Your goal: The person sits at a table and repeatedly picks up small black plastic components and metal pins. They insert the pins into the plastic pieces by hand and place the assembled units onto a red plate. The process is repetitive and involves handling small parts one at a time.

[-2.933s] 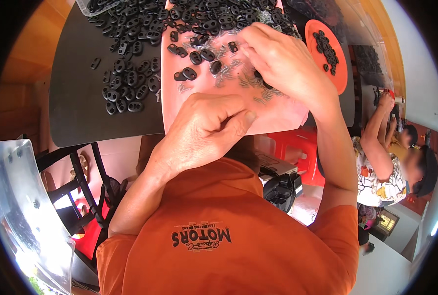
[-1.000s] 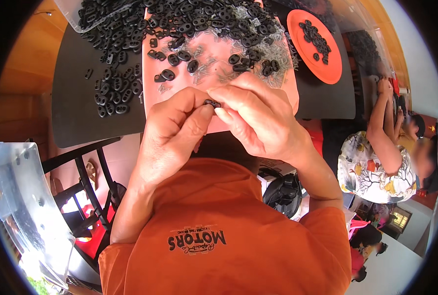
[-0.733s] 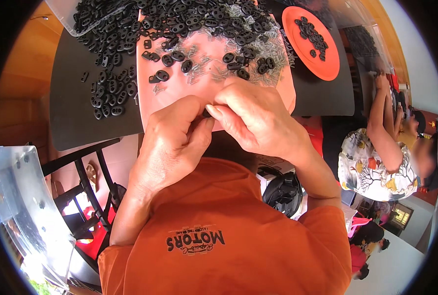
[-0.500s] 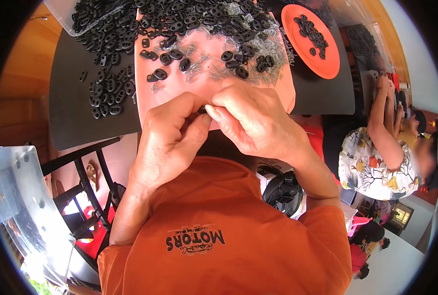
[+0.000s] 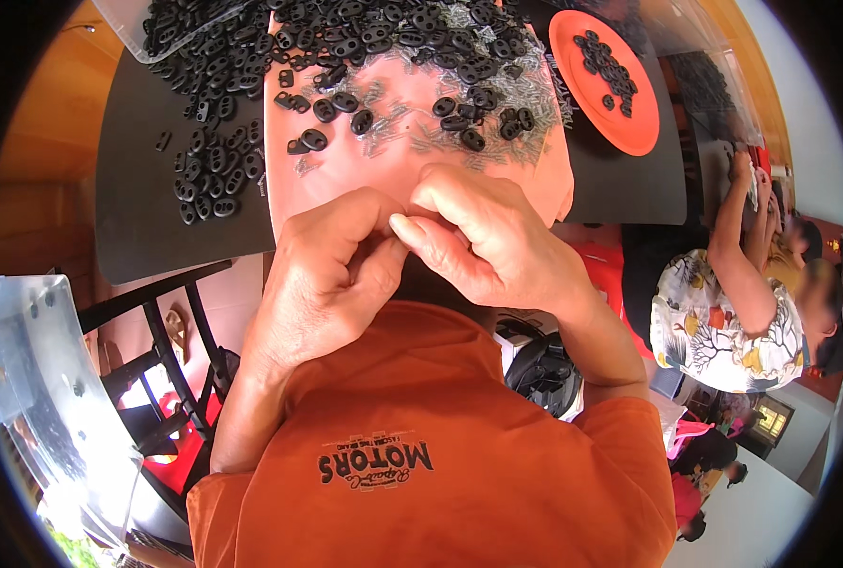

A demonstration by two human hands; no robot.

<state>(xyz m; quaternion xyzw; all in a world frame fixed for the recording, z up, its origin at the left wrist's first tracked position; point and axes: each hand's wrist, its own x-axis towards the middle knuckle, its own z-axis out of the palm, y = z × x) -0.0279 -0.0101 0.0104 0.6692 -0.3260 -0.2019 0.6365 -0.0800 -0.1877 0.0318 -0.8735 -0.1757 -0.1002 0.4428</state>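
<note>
My left hand and my right hand meet at the near edge of a pink board, fingers bent and thumbs pressed in. Between their fingertips they pinch a small black cord lock, which the fingers now cover; its black edge shows only in the earlier picture. Just beyond my hands lie loose black two-hole cord locks and a scatter of small metal springs. Farther off, the cord locks form a dense heap.
An orange plate with small black pieces stands right on the dark table. More cord locks lie left, below a clear tub. A black chair and clear bin stand left. Another person works at right.
My fingers have closed in further, so the black cord lock's edge has gone out of sight. The table scene has shifted slightly right and down in the picture; both hands stay together.
</note>
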